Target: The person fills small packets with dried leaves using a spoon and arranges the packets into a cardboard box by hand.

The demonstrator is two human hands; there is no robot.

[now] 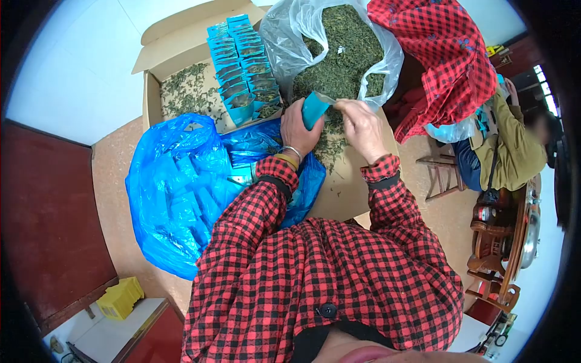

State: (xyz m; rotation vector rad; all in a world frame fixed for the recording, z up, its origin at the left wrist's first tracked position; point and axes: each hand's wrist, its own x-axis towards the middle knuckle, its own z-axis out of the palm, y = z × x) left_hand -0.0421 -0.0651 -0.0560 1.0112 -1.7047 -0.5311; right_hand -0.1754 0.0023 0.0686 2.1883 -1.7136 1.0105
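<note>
A small teal pouch (315, 109) is gripped in my left hand (301, 128), tilted with its mouth toward the right. The fingertips of my right hand (365, 130) are pinched together at the pouch's mouth; what lies between them, if anything, is hidden. Just beyond both hands, a clear plastic bag (284, 45) stands open, full of dried green leaves (354, 36) that look like tea. To the left, rows of upright teal pouches (242, 72) with open tops show leaves inside. Beside my left forearm sits a blue plastic bag (175, 199) containing several teal packets.
Loose leaves are scattered in an open cardboard box (151, 100) under the pouches. Red checked cloth (433, 54) hangs at the right of the clear bag. Another person (511, 145) sits farther right near a wooden stool (440, 172). A yellow container (121, 297) rests at lower left.
</note>
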